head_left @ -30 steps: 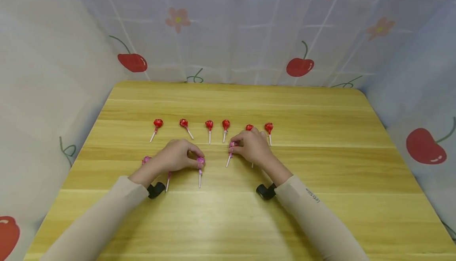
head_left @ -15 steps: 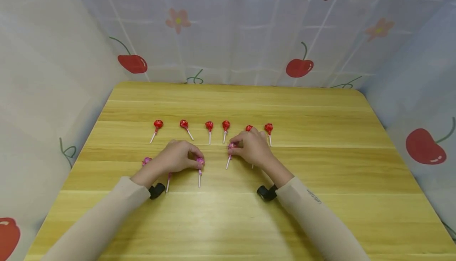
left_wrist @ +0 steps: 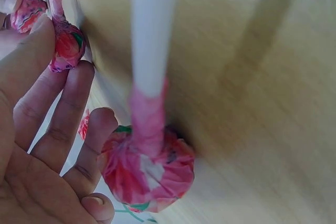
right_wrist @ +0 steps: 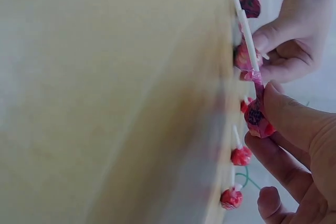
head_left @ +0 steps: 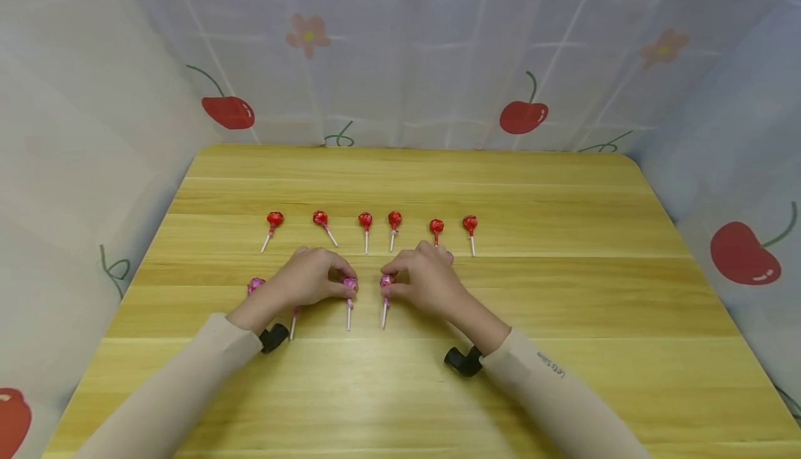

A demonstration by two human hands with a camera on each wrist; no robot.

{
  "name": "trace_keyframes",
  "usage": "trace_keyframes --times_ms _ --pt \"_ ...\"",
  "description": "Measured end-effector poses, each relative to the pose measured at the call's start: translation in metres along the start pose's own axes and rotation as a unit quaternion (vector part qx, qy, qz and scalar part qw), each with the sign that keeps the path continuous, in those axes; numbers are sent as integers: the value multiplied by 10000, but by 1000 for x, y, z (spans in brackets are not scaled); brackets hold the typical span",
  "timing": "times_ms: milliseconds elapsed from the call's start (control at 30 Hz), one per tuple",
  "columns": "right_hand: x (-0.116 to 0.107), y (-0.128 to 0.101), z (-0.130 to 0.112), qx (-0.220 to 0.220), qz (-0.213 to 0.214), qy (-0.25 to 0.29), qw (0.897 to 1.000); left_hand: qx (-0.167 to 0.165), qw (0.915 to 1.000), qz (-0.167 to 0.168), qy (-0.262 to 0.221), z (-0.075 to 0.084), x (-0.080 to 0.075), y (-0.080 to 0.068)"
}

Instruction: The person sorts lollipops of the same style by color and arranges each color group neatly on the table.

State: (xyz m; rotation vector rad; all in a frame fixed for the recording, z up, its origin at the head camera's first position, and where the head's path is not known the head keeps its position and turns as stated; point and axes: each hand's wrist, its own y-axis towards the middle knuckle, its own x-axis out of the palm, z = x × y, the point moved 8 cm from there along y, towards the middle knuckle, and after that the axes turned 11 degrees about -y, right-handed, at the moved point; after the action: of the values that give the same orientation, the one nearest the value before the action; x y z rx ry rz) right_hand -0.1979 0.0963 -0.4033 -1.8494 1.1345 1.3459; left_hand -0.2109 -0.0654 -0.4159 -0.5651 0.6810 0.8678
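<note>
My left hand (head_left: 308, 279) pinches the wrapped head of a pink lollipop (head_left: 349, 304), its white stick pointing toward me. Just to the right, my right hand (head_left: 427, 282) holds another pink lollipop (head_left: 384, 309) between thumb and fingertips; a small gap separates the two. The right wrist view shows this lollipop (right_wrist: 255, 118) with its stick leaning up. Partly covered by the left hand and wrist are two more pink lollipops, one at the far left (head_left: 255, 284) and one with its stick showing (head_left: 293, 325). Another pink head (head_left: 450, 257) peeks out behind my right hand.
Farther back, several red lollipops lie in a loose row, from the leftmost red lollipop (head_left: 274, 220) to the rightmost red lollipop (head_left: 470, 224). All rest on a wooden table (head_left: 563, 389). A cherry-printed curtain (head_left: 400, 62) hangs behind it.
My right hand has moved left and nearer to me with its pink lollipop, beside the left one. A red lollipop behind it shows more fully. The left hand stays in place.
</note>
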Motion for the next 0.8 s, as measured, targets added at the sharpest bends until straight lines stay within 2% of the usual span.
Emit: trace_keyframes --times_ms 400,667,800 --pt "13 -1 2 -45 -191 -251 9995 -60 10000 17 -52 -1 2 -1" --pt "12 -1 1 -19 -212 -236 9995 -172 9996 90 -200 -1 -2 -4" --pt "4 -2 7 78 -99 -161 9998 -197 9995 122 -219 0 -3 -5"
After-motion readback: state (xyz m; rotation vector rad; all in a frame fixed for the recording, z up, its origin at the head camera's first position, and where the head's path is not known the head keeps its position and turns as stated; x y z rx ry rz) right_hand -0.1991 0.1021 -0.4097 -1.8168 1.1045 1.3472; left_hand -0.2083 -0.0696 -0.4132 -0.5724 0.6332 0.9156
